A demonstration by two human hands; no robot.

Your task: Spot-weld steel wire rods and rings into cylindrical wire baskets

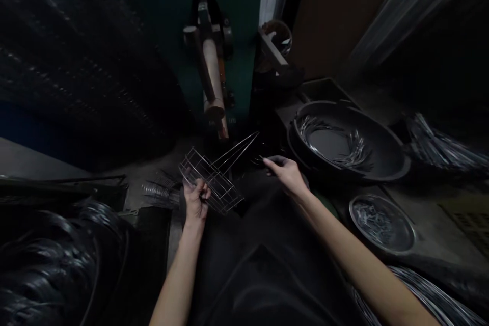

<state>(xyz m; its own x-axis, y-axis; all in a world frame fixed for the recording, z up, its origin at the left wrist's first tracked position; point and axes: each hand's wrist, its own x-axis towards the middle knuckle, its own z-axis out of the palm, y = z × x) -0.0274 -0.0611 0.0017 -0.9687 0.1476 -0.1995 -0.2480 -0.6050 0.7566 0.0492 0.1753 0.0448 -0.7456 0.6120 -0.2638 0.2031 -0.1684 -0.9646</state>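
My left hand [195, 197] is closed around one side of a small wire basket [223, 188], which is tilted. A long bent wire handle [239, 150] juts from the basket up and to the right, narrowing to a tip. To the right of that tip, my right hand [284, 172] pinches a short, thin piece of wire [260, 159] between thumb and fingers. The wire's exact shape is hard to make out in the dim light. A gap separates the right hand from the basket.
Ahead, a green machine [239, 51] carries a protruding metal arm [212, 71]. On the right are a wide black pan [385, 158] with bent wires, a round metal dish [407, 234] of small pieces and a wire bundle [439, 147]. Coiled wire parts [57, 260] fill the lower left.
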